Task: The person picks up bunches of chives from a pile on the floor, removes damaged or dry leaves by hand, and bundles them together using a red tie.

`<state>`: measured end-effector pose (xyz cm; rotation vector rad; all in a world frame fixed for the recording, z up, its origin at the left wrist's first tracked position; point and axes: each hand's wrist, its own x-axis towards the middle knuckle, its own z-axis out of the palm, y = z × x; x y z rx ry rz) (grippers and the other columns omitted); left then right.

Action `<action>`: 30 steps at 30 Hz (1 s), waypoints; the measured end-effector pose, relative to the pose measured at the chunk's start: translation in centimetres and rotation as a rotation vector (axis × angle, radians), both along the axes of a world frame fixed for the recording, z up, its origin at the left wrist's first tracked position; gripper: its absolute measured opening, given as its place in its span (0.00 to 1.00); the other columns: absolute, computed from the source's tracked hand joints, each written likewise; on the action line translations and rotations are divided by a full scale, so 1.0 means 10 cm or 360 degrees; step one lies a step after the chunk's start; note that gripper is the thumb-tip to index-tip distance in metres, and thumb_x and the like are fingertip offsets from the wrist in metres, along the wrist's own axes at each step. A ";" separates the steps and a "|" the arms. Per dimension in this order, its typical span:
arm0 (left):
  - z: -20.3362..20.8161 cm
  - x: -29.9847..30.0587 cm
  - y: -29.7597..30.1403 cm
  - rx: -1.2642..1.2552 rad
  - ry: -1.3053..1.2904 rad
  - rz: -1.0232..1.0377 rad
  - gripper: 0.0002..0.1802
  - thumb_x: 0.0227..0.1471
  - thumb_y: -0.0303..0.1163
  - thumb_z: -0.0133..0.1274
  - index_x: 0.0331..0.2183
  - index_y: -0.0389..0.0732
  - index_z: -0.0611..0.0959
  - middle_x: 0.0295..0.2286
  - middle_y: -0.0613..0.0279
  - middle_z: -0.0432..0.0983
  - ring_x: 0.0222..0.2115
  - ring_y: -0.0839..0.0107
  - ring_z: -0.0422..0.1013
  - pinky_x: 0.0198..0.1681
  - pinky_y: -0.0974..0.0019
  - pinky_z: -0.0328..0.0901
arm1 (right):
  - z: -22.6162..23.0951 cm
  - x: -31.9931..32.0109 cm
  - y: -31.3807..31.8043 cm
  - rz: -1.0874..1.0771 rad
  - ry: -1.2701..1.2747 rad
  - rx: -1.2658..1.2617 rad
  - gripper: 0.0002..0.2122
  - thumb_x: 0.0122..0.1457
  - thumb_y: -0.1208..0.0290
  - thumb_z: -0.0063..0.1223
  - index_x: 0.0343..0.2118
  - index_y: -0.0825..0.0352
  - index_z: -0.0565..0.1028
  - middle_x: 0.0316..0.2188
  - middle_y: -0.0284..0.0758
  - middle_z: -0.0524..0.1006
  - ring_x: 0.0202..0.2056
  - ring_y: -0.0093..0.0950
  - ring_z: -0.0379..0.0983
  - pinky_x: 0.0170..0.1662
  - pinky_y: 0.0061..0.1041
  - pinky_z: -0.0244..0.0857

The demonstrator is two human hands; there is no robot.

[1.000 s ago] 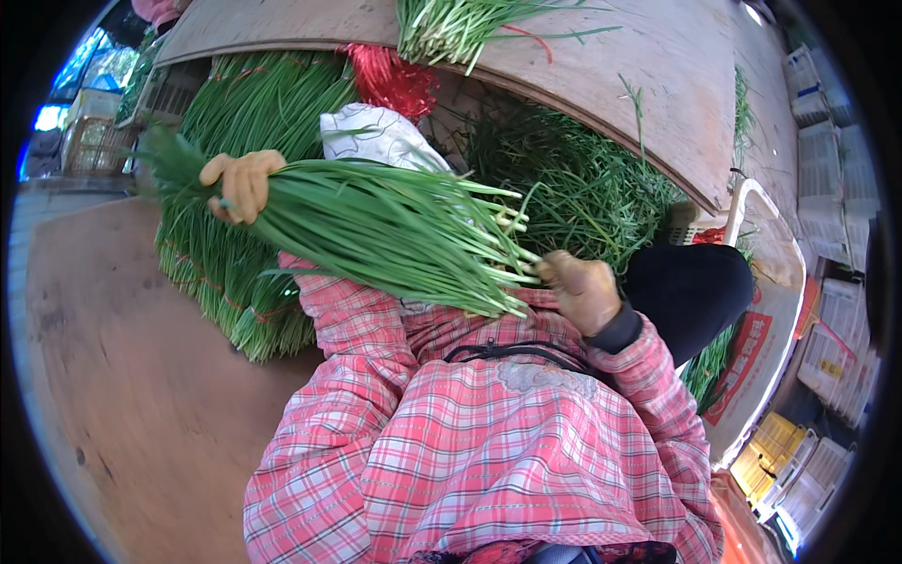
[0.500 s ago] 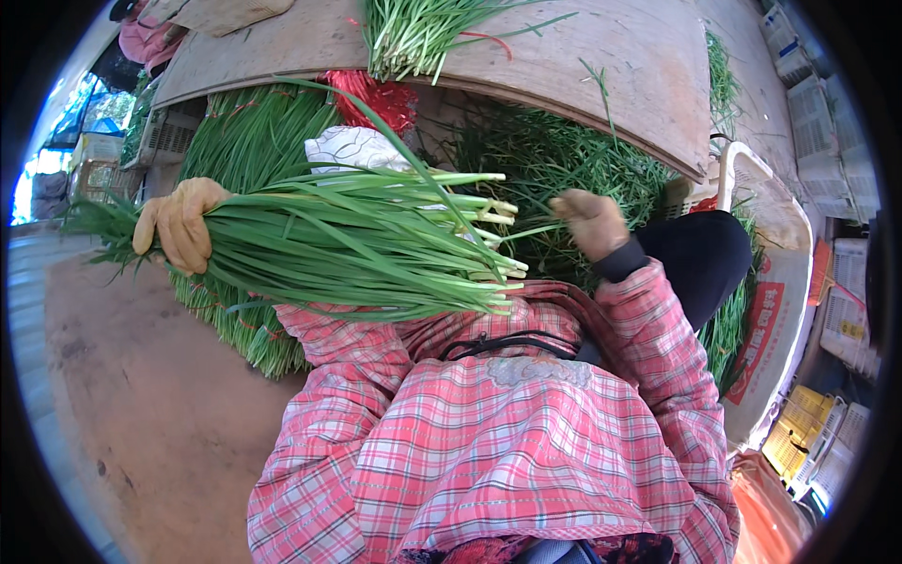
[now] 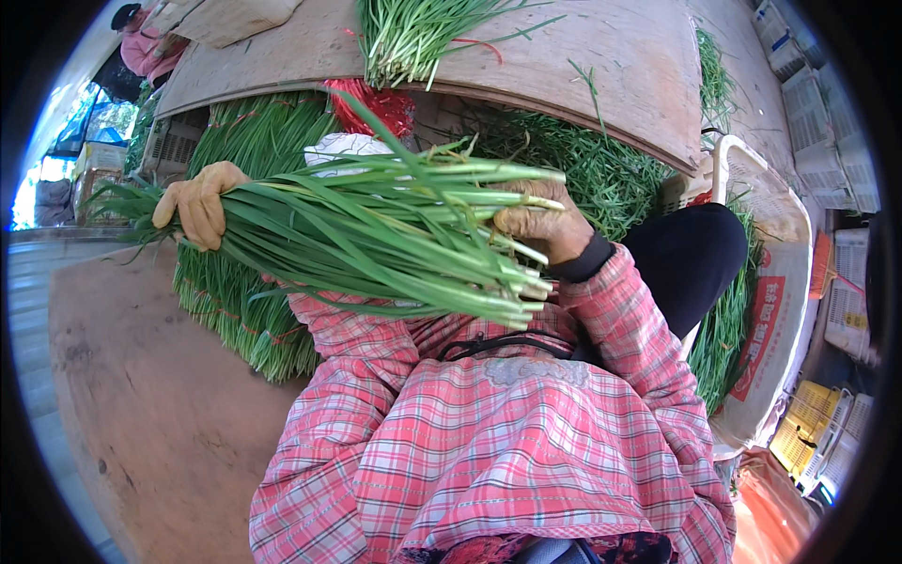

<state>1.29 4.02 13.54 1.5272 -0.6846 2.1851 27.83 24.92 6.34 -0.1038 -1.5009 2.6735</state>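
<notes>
A thick bunch of garlic chives (image 3: 366, 240) lies level across my front, green tips to the left and pale stem ends to the right. My left hand (image 3: 200, 205), in a tan glove, is closed round its leafy end. At the stem ends, my right hand (image 3: 550, 226) pinches some of the pale stalks, its fingertips partly hidden among them. Below the bunch on the left are tied bundles of chives (image 3: 249, 334), with more tied chives (image 3: 258, 132) stacked behind it. A loose heap of green leaves (image 3: 601, 169) lies beyond my right hand.
A wooden board (image 3: 564, 66) spans the far side, bearing another bunch of chives (image 3: 399, 42). Red string (image 3: 376, 108) and a white bundle (image 3: 343, 150) sit under its edge. At the right stands a white basket (image 3: 785, 207) with greens. A person in pink (image 3: 146, 56) is at far left.
My right hand has come left from beside the bunch and now grips stalks at the stem ends. The bunch and my left hand have shifted slightly right.
</notes>
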 end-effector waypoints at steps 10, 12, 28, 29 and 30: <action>-0.54 -0.14 -0.17 -0.0133 -0.0051 0.0235 0.06 0.48 0.26 0.50 0.29 0.44 0.70 0.13 0.72 0.70 0.14 0.82 0.68 0.20 0.80 0.63 | -0.32 0.82 0.50 -0.0459 -0.0412 0.0145 0.05 0.54 0.77 0.52 0.31 0.73 0.73 0.19 0.34 0.72 0.15 0.14 0.59 0.16 0.12 0.49; -0.46 -0.08 -0.12 -0.0110 -0.0063 0.0207 0.09 0.48 0.26 0.49 0.25 0.49 0.65 0.12 0.73 0.69 0.14 0.82 0.68 0.21 0.80 0.64 | -0.51 0.96 0.82 -0.0601 -0.0141 -0.0158 0.04 0.54 0.80 0.49 0.32 0.73 0.73 0.19 0.33 0.71 0.14 0.14 0.59 0.16 0.12 0.50; 0.01 0.17 -0.12 -0.0040 -0.0017 0.0068 0.03 0.46 0.24 0.49 0.28 0.41 0.73 0.13 0.66 0.72 0.11 0.78 0.68 0.17 0.78 0.63 | -0.05 0.06 -0.08 -0.0837 0.0024 0.2294 0.05 0.43 0.68 0.57 0.18 0.62 0.74 0.16 0.35 0.73 0.19 0.38 0.70 0.24 0.35 0.65; 0.04 0.19 -0.16 0.0093 -0.0028 0.0033 0.08 0.46 0.24 0.49 0.33 0.35 0.75 0.13 0.64 0.72 0.11 0.77 0.68 0.16 0.78 0.62 | -0.22 0.16 0.09 -0.0969 -0.0116 0.2430 0.05 0.43 0.68 0.57 0.18 0.62 0.74 0.16 0.34 0.74 0.18 0.37 0.71 0.24 0.36 0.65; 0.06 0.19 -0.15 0.0114 -0.0025 0.0052 0.08 0.46 0.24 0.48 0.33 0.35 0.75 0.13 0.64 0.72 0.11 0.77 0.68 0.16 0.78 0.62 | -0.41 0.26 0.31 -0.1118 -0.0281 0.2574 0.06 0.43 0.67 0.57 0.19 0.62 0.74 0.16 0.33 0.74 0.18 0.37 0.72 0.24 0.37 0.66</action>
